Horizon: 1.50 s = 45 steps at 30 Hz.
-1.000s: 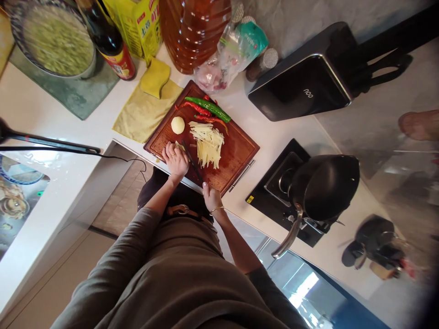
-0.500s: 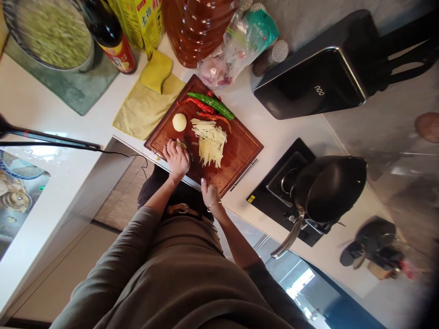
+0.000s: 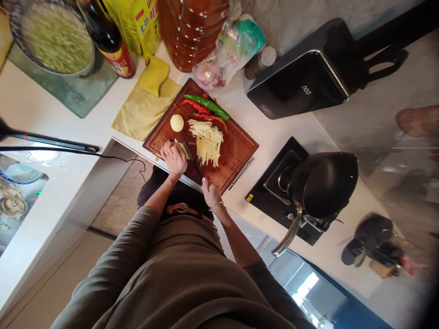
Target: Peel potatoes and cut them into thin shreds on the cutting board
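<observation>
1. The right hand (image 3: 211,193) is closed around the handle of a knife (image 3: 191,157) at the near edge of the cutting board (image 3: 240,148). Its grip is clamped on the handle, knuckles up, with a thin bracelet at the wrist.
2. The dark blade runs away from that hand across the board and ends just beside the left hand's fingers.
3. The left hand (image 3: 174,157) lies palm down on the near left part of the board, fingers curled over a pale potato piece (image 3: 179,146). The grip is pressed together on the piece, which shows only at the fingertips.
4. Both forearms come up from the bottom of the view in grey-brown sleeves. The left is bent at the elbow and angled inward. The right is bare below the elbow and runs up to the board's edge.
5. A heap of potato strips (image 3: 207,142) lies on the middle of the board, just to the right of the blade.
6. A round peeled potato (image 3: 177,122) sits on the board beyond the left hand, apart from it.
7. A green chili (image 3: 207,105) and red chilies (image 3: 194,106) lie along the far edge of the board, touching one another.
8. The board rests on a white tabletop (image 3: 41,107), with a yellow cloth (image 3: 144,112) touching its left corner.
9. A black pan (image 3: 322,183) stands on a stove to the right, well apart from the hands.
</observation>
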### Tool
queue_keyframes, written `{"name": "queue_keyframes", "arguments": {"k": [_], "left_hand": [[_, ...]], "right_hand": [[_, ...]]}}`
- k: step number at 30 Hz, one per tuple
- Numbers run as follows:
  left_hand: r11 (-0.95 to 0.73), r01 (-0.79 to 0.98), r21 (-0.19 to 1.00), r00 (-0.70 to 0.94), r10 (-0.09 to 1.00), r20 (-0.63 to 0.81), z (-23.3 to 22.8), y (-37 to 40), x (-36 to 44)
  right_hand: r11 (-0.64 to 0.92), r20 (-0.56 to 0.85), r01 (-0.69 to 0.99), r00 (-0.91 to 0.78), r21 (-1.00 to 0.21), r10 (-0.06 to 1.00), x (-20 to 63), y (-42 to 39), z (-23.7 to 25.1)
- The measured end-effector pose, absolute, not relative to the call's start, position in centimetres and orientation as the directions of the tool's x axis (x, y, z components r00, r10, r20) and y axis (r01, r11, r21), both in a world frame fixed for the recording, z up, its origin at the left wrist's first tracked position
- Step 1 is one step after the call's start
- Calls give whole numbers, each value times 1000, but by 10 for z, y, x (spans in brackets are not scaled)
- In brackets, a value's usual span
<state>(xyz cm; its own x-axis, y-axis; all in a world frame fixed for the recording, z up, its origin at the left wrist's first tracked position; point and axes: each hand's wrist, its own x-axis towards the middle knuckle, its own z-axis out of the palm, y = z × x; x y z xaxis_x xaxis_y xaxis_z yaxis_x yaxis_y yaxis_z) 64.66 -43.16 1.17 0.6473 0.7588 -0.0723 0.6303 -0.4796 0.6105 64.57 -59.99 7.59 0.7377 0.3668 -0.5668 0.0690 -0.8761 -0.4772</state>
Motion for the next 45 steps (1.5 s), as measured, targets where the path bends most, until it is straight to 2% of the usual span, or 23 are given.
{"name": "queue_keyframes", "arguments": {"k": [15, 21, 27, 31, 45], "left_hand": [[-468, 625, 625, 658, 747, -99, 7, -434, 647], [-478, 633, 609, 655, 750, -92, 7, -435, 649], [-459, 652, 604, 640, 760, -114, 8, -434, 650], [-459, 643, 613, 641, 760, -104, 10, -434, 650], [-461, 639, 616, 647, 755, -106, 9, -434, 648]], "right_hand": [[-862, -615, 59, 676, -504, 406, 648, -607, 91], [-879, -646, 36, 664, -476, 377, 647, -597, 75], [-878, -544, 49, 768, -477, 338, 644, -579, 55], [-889, -575, 41, 749, -456, 329, 649, -588, 62], [-878, -582, 107, 710, -466, 396, 641, -596, 83]]}}
